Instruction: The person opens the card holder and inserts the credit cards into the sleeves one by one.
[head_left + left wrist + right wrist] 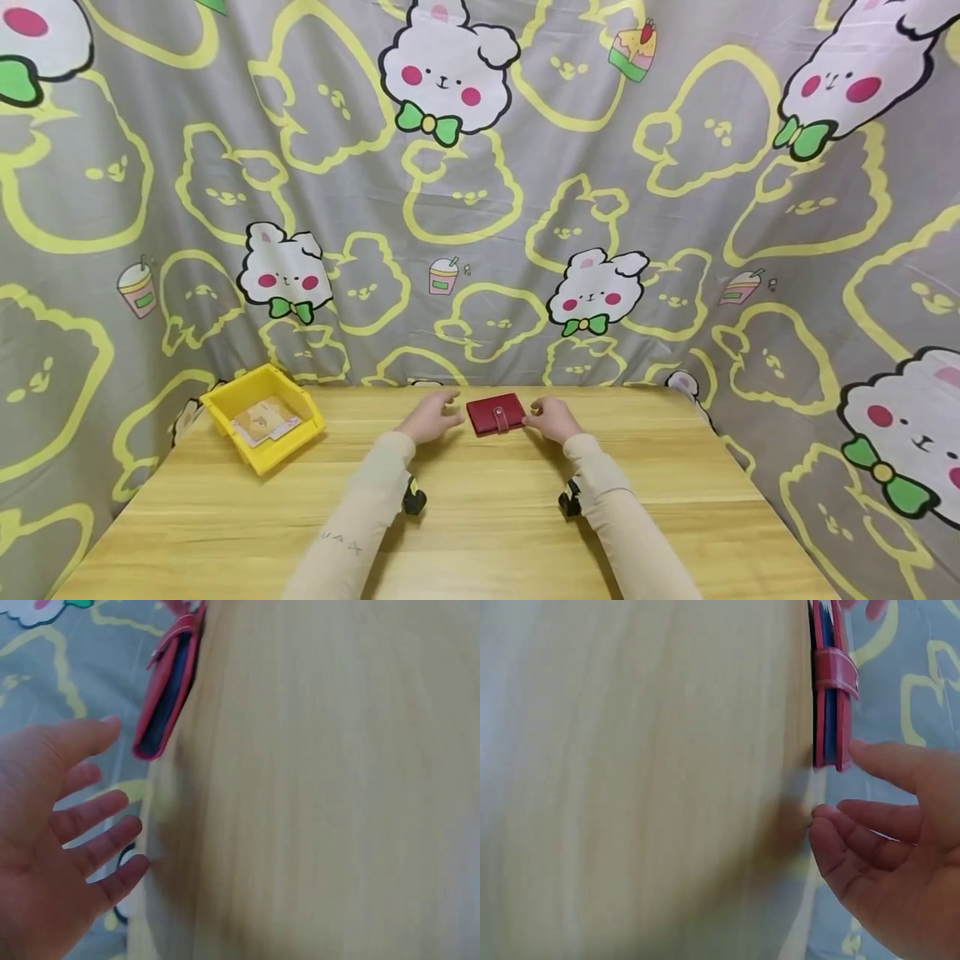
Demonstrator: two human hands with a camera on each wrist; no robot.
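A red card wallet (pixel 495 414) lies flat on the table, its strap fastened with a round snap. Dark blue inner layers show along the wallet's edge in the right wrist view. To its left, my left hand (pixel 432 418) hovers a little apart, fingers spread and slightly bent, holding nothing. My right hand (pixel 556 419) is at the wallet's right end. In the right wrist view the thumb (pixel 889 761) of that hand touches the wallet's cover, while its loosely bent fingers (pixel 855 844) stay off the wallet.
A yellow plastic bin (pixel 281 454) stands at the table's left, with several flat printed cards (pixel 264 421) inside. The wooden table (pixel 487 517) ends at a grey patterned curtain (pixel 480 183) behind and on both sides. Dark straps (pixel 413 497) sit on both wrists.
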